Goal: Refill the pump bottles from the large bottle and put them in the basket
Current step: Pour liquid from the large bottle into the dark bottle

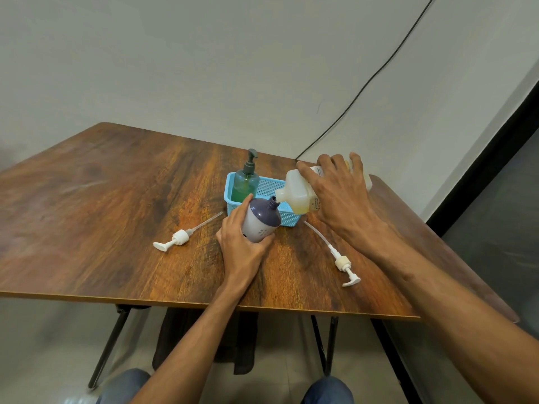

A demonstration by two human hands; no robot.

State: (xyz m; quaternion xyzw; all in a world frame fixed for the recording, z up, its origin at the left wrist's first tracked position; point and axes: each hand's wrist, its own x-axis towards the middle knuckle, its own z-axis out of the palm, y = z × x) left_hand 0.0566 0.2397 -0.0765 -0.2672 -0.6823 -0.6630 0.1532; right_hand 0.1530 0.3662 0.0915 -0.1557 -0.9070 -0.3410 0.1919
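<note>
My left hand point(243, 247) grips a small white bottle with a purple top point(261, 221), tilted toward the right with its neck uncapped. My right hand point(338, 196) holds the large translucent bottle point(297, 191) tipped on its side, yellowish liquid inside, its mouth right above the purple bottle's neck. Behind them sits a blue basket point(269, 186) with a green pump bottle point(246, 179) standing in its left end. Two white pump heads lie loose on the table: one point(175, 239) left of my left hand, another point(341, 259) under my right forearm.
The wooden table point(116, 199) has its near edge just in front of me and its right edge close to the large bottle. A black cable point(364, 86) runs down the wall behind. My knees show below the table.
</note>
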